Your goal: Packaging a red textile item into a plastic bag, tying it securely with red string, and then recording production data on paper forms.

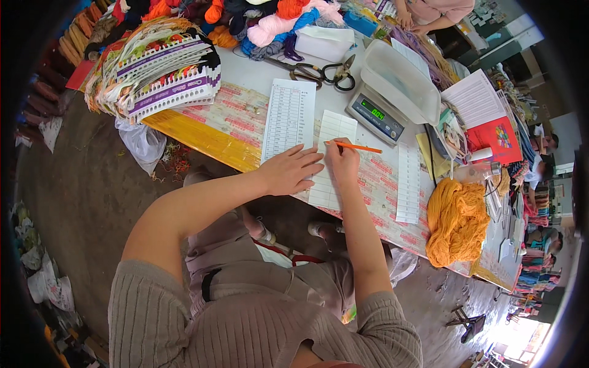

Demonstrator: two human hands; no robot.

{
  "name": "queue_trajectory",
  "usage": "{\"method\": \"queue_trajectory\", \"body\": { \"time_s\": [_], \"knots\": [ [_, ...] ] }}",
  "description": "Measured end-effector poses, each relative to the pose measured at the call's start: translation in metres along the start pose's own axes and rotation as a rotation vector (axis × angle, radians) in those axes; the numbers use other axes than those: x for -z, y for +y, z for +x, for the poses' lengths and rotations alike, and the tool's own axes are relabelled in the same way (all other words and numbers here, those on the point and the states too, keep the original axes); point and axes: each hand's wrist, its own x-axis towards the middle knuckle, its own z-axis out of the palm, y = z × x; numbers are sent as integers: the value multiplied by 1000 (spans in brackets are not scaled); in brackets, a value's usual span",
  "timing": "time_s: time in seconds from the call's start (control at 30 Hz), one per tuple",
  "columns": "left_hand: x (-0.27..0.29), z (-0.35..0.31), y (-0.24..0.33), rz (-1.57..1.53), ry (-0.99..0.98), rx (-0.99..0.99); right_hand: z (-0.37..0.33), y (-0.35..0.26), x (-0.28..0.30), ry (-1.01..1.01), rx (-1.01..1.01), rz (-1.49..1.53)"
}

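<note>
My right hand (344, 162) grips an orange pencil (362, 148), its tip on a narrow ruled paper strip (338, 126) that lies at the table's front edge. Flat, with fingers spread, my left hand (293, 170) rests across the lower part of a printed table sheet (288, 110) and reaches the strip's left edge. Just beyond the strip stands a digital scale (375, 115) with a lit green display and a clear plastic tray (402, 80) on top. Another printed strip (408, 184) lies to the right of my right hand.
Thread cards (169, 80) are stacked at the left table edge. Scissors (338, 75) and a white box (324, 42) lie behind the sheets, before colourful yarn skeins (270, 27). An orange-yellow yarn bundle (457, 222) sits at right, near a red booklet (494, 138). A co-worker's hands (414, 24) are across the table.
</note>
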Motion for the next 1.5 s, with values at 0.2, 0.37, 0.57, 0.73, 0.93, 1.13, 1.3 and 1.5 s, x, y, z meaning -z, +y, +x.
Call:
{"method": "queue_trajectory", "body": {
  "time_s": [0.2,0.37,0.57,0.73,0.93,1.13,1.3,1.5],
  "knots": [
    [-1,0,0,1,-14,8,-1,-2,1,-10,40,20],
    [0,1,-1,13,-15,13,0,3,-2,32,91,-11],
    [-1,0,0,2,-17,11,-3,7,0,46,-39,218],
    [-1,1,0,-1,-5,9,-2,3,-1,51,39,114],
    [0,0,0,-8,-8,7,5,-12,16,-11,-228,617],
    [-2,-1,-2,-2,-14,9,2,-17,31,-24,-255,405],
    [-4,-1,-2,0,15,5,-9,-9,8,-32,-113,239],
    [-1,0,-1,-17,-7,8,-11,3,1,41,-78,189]
  ]
}}
